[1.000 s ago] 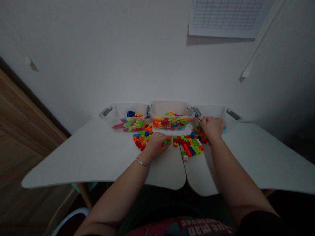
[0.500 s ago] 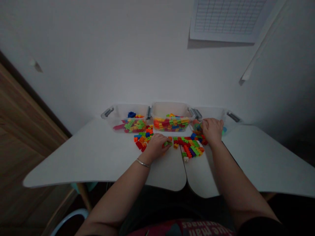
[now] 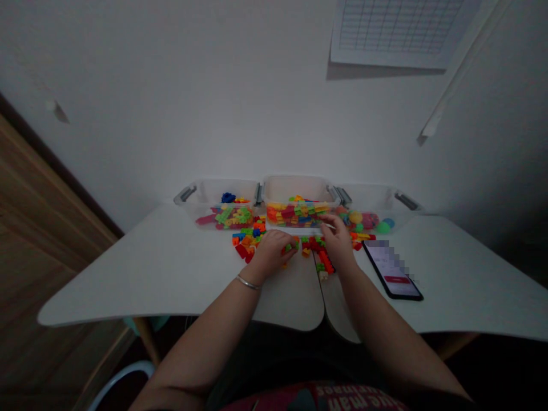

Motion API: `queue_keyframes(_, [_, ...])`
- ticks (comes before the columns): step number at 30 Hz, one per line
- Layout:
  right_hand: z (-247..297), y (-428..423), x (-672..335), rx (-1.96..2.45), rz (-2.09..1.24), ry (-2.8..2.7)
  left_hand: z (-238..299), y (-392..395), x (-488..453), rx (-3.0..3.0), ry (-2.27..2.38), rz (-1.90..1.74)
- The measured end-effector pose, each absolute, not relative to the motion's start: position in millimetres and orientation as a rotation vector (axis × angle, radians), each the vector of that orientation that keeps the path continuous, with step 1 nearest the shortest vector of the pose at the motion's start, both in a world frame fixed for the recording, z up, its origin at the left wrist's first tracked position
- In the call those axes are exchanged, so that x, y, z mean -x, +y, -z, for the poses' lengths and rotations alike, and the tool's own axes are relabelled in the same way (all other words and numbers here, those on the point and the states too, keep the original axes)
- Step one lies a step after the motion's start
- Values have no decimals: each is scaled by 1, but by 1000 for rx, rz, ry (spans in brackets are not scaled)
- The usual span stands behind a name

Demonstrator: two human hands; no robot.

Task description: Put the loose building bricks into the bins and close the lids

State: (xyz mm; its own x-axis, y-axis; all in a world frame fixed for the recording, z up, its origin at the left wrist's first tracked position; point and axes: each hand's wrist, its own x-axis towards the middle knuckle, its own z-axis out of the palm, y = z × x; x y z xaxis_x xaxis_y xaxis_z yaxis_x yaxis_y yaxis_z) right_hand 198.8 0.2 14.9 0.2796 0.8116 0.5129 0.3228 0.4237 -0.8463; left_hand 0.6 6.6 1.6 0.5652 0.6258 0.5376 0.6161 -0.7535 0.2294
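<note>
Left hand [image 3: 270,253] lies curled over loose plastic bricks [image 3: 314,248] on the white table [image 3: 171,274], and right hand [image 3: 338,242] is raised at the front of the middle of 3 clear bins [image 3: 297,189], fingers drawn together; whether either hand grips a brick cannot be told. The bricks lie in front of the bins, some beside the table's center gap [image 3: 320,264]. Risk: a careless sideways wrist sweep could push bricks into that gap or knock the phone [image 3: 391,269].
</note>
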Motion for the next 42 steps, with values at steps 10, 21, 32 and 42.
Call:
queue_keyframes(10, [13, -11, -173, 1155, -735, -1627, 2, 9, -2, -2652, 1151, -1068])
queue_keyframes(21, [17, -9, -174, 1147, -764, -1580, 1, 8, -3, -2675, 1130, -1025])
queue_keyframes(32, [14, -4, -178, 1048, -696, -1528, -1, 8, -4, -2629, 1256, -1093])
queue_keyframes(42, [-52, 30, -203, 1061, -13, -1508, 2, 9, 4, -2596, 1502, -948])
